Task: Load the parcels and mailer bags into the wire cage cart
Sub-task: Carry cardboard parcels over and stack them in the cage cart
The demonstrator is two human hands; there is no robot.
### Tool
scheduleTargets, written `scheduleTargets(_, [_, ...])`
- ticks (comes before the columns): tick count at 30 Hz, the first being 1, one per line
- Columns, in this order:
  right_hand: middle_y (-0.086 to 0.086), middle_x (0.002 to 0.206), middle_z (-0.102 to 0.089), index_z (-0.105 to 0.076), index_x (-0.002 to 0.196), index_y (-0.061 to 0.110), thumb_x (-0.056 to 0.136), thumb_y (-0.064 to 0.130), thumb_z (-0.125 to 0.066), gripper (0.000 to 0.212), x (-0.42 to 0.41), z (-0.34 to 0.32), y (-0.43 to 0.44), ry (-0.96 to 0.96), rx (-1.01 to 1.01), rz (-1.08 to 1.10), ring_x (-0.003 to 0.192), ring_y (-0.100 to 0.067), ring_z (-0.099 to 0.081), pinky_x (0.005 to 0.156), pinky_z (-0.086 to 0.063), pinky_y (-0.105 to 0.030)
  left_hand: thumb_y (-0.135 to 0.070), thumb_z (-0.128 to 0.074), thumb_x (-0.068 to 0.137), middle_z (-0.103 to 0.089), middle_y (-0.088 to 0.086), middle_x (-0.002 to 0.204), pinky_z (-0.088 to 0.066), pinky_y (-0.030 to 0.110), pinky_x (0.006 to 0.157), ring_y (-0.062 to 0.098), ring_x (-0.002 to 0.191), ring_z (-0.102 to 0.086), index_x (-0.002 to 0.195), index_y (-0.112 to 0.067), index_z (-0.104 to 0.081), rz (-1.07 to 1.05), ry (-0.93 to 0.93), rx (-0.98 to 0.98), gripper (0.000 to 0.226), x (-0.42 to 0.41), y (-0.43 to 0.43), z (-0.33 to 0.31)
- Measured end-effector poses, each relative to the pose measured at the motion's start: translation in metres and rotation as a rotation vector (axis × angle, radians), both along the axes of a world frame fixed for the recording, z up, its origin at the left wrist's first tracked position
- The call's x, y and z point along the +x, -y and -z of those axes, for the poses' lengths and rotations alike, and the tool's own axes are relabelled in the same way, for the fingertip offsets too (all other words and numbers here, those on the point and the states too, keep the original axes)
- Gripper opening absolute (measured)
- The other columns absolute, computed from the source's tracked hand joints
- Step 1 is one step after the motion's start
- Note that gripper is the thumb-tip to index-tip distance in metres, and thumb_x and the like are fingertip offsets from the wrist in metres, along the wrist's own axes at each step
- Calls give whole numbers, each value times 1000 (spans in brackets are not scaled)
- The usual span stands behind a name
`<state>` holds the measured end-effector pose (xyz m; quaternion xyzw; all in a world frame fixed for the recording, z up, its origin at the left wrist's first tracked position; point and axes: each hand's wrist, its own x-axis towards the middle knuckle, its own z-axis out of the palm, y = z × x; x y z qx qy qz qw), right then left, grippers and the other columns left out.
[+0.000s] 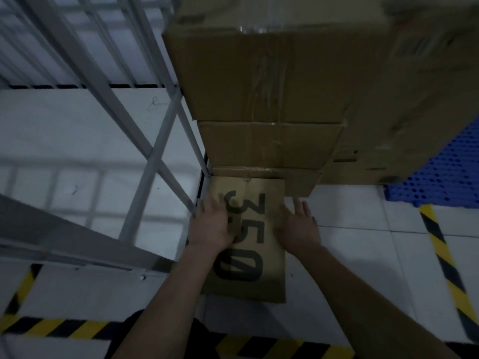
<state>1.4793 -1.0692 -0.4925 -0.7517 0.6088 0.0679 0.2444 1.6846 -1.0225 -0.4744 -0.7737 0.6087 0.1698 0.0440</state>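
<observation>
The left hand (211,225) lies flat, fingers straight, on the left side of a brown cardboard parcel marked "350" (261,286). The right hand (298,226), also straight-fingered, rests along its right edge; neither grips yet. The parcel lies low at centre bottom of the frame, on the floor. It looks stiff, dry and non-slip; its weight can't be judged, so taking the two long edges seems safest. Stacked cartons (259,81) rise above it, and the wire cage cart (90,73) fills the upper left.
</observation>
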Motion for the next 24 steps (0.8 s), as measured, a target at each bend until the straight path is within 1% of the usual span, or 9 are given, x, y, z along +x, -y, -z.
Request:
scheduleTargets(3, [-10,166,15,-52,138,25,96,46,-55,47,-19,-96,7,-80,-153,-15,152,-37,11,118,-8,-64,-51,-76,77,-13,18,161,-34,54,113,39,146,-19,155,-17,-5,-74,27,-45,111,-7,-3,-82])
scheduleTargets(4, [-10,166,15,-57,133,24,95,47,-55,44,-27,-131,7,-93,-174,-1,153,-36,10,117,-8,-64,-56,-74,76,-11,17,161,-33,55,112,39,147,-19,156,-17,-1,-94,22,-29,115,-11,-4,-111])
scheduleTargets(5, [-9,167,12,-55,135,25,95,48,-54,47,-36,-164,6,-99,-182,14,153,-36,7,117,-9,-64,-61,-72,76,-12,17,161,-33,55,112,39,146,-20,156,-17,0,-104,19,-19,116,-15,-5,-139])
scheduleTargets(8, [-9,165,-6,-33,151,29,94,47,-54,63,-54,-261,-2,-96,-200,37,151,-35,-11,118,-18,-61,-67,-64,78,-14,14,161,-35,52,110,36,145,-22,156,-17,-2,-103,37,2,112,-28,-15,-229])
scheduleTargets(9, [-10,163,-12,-31,151,28,94,45,-55,64,-58,-289,-7,-93,-208,43,149,-34,-17,118,-21,-59,-66,-62,81,-13,13,162,-34,51,111,36,146,-21,157,-16,-1,-91,47,26,110,-33,-21,-258])
scheduleTargets(11, [-13,160,-18,-37,148,22,95,39,-54,58,-64,-345,-15,-111,-200,49,146,-34,-23,117,-25,-56,-62,-59,86,-8,10,163,-33,49,112,34,147,-18,157,-15,3,-49,80,62,106,-41,-32,-316])
scheduleTargets(15, [-12,160,-18,-48,138,21,96,36,-52,45,-61,-452,-33,-169,-176,9,147,-34,-21,116,-24,-58,-55,-55,90,-13,9,161,-32,48,112,32,146,-20,157,-16,-5,-58,91,50,92,-53,-50,-427])
scheduleTargets(19, [-10,158,-22,-51,136,24,93,40,-55,47,-49,-548,-49,-180,-220,-63,143,-33,-26,113,-28,-59,-51,-58,89,-14,10,161,-22,52,117,31,149,-15,154,-18,-19,-77,100,28,82,-57,-65,-535])
scheduleTargets(24, [-5,157,-10,-47,135,33,93,43,-51,43,-29,-641,-55,-124,-212,-89,147,-30,-11,117,-20,-61,-49,-54,90,-22,10,158,-28,48,115,30,146,-20,148,-18,-29,-139,90,-75,71,-27,-84,-641])
